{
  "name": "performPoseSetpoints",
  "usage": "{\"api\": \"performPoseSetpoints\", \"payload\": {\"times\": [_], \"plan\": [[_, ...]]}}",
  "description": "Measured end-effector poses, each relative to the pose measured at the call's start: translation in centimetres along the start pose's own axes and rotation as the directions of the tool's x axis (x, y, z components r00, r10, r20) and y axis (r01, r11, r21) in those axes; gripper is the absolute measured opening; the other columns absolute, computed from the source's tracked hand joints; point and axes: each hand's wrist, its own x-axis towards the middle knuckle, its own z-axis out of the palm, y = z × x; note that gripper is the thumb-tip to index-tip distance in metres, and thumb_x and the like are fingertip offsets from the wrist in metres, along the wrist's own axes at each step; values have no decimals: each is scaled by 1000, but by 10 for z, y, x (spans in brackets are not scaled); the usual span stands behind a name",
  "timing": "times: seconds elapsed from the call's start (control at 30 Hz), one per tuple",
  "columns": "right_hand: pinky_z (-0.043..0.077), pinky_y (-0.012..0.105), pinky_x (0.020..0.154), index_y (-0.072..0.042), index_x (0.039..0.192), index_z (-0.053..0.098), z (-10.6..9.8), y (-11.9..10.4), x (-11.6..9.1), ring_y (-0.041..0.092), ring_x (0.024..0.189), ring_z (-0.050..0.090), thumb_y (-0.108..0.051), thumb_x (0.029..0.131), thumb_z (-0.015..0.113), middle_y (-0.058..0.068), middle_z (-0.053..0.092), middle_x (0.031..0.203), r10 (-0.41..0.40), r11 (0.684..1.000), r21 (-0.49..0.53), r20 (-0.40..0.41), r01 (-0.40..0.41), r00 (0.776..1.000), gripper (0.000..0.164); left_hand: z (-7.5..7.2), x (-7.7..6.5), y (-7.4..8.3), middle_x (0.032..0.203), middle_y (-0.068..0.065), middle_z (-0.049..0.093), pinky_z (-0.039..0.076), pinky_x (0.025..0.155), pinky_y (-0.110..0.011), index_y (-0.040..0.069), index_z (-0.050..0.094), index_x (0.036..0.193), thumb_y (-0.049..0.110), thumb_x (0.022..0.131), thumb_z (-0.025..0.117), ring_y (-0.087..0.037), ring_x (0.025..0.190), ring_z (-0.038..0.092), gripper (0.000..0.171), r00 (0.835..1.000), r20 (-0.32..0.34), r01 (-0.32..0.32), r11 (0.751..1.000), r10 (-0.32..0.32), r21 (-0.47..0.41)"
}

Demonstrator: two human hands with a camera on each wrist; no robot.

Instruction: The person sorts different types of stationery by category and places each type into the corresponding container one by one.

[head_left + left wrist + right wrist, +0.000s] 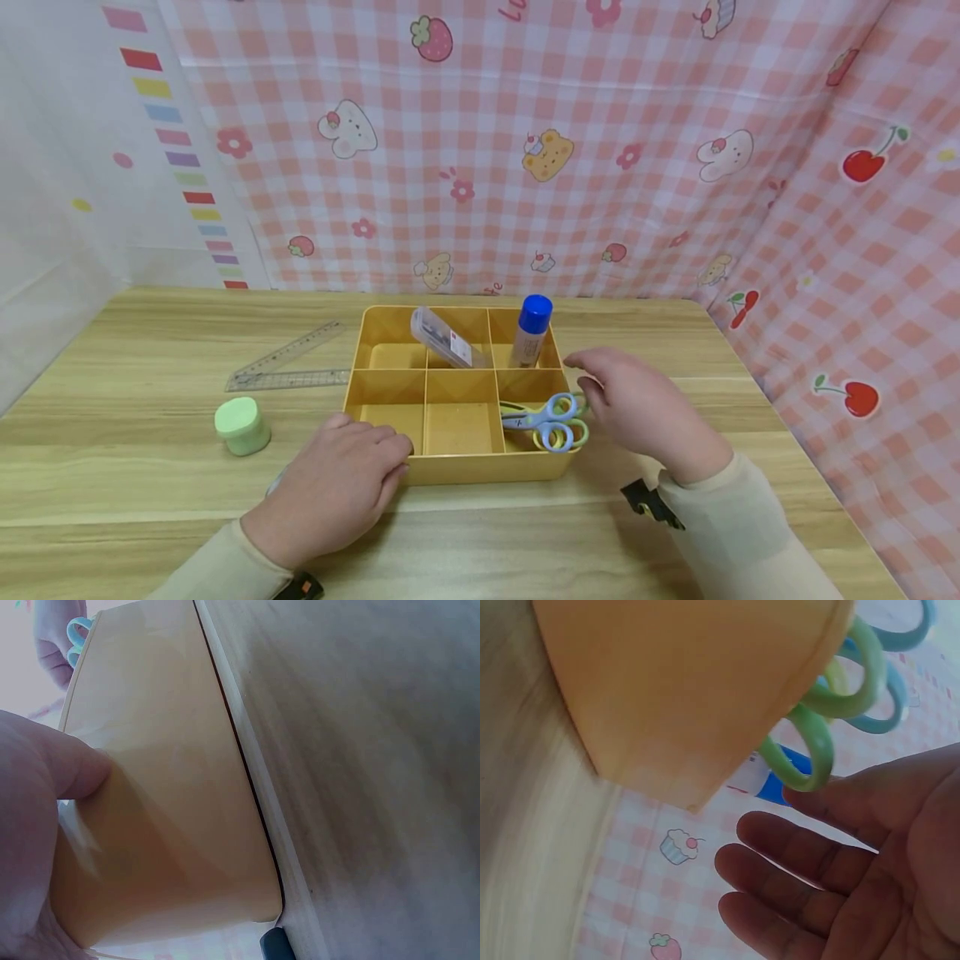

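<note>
My left hand (337, 479) grips the front left corner of a yellow compartment organizer (487, 468). In the left wrist view its thumb (82, 769) presses on the outside of the front wall. Beside the organizer's right wall, my right hand (637, 404) has its fingers extended; in the right wrist view they hold nothing and lie close to the scissor handles. Blue scissors (558, 407) and green-and-yellow handled scissors (821, 739) lean in the front right compartment. A blue-capped glue stick (532, 329) stands in the back right one. A clear plastic case (447, 337) tilts across a back divider.
Left of the organizer lie a pale green lidded container (242, 427) and clear rulers (285, 367) set at an angle. A small dark-ended object (277, 945) is partly hidden by the left hand. Checked cloth (487, 167) hangs behind the wooden table (510, 542).
</note>
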Motion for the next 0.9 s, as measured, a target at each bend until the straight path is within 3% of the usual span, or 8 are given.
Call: {"api": "performPoseSetpoints", "payload": {"times": [0.5, 0.9], "plan": [[49, 47, 85, -8, 125, 56, 9, 9, 4, 18, 96, 56, -15, 95, 50, 6, 62, 115, 23, 1000, -4, 37, -23, 999, 31, 0, 0, 0, 70, 13, 46, 32, 65, -32, 24, 50, 78, 28, 89, 56, -8, 66, 45, 13, 1000, -12, -6, 1000, 6, 5], [47, 49, 87, -10, 128, 53, 15, 16, 5, 22, 100, 56, -13, 96, 49, 8, 63, 112, 48, 999, -31, 99, -45, 994, 33, 0, 0, 0, 71, 14, 48, 31, 64, -32, 24, 51, 79, 28, 89, 57, -8, 67, 46, 11, 1000, -4, -2, 1000, 2, 6]]}}
